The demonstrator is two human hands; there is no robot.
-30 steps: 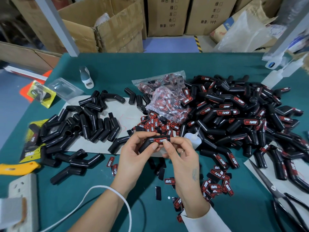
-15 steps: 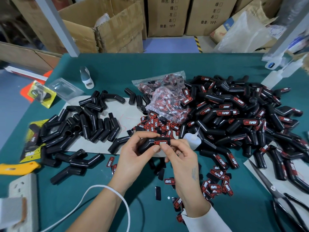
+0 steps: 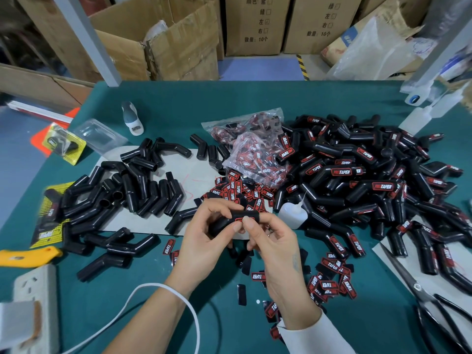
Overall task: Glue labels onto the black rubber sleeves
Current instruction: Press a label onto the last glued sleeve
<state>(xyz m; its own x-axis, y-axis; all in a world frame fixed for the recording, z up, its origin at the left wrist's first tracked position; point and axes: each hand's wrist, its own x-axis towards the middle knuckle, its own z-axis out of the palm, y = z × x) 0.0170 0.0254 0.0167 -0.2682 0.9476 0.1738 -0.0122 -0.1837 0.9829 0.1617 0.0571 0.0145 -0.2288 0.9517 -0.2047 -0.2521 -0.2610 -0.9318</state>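
Note:
My left hand [image 3: 204, 236] grips a bent black rubber sleeve [image 3: 237, 217] just above the table's front middle. My right hand [image 3: 270, 241] pinches the same sleeve, its thumb and forefinger pressing on a red label [image 3: 241, 220] that is mostly hidden under the fingertips. Bare black sleeves [image 3: 122, 198] lie heaped at the left on a grey sheet. Labelled sleeves [image 3: 357, 180] form a big pile at the right. Loose red-and-black labels [image 3: 237, 190] lie behind my hands and more labels [image 3: 329, 279] at the front right. A small white glue bottle [image 3: 292, 213] lies right of my hands.
A clear bag of labels [image 3: 252, 152] sits at the centre back. Scissors [image 3: 434, 305] lie at the front right, a yellow cutter [image 3: 23, 256] and a white power strip [image 3: 33, 297] at the front left. A white cable [image 3: 163, 290] loops by my left wrist. Cardboard boxes [image 3: 178, 42] stand behind the table.
Both hands have turned the sleeve slightly toward me; the label that showed on top is now largely covered by my right fingertips pressing on it.

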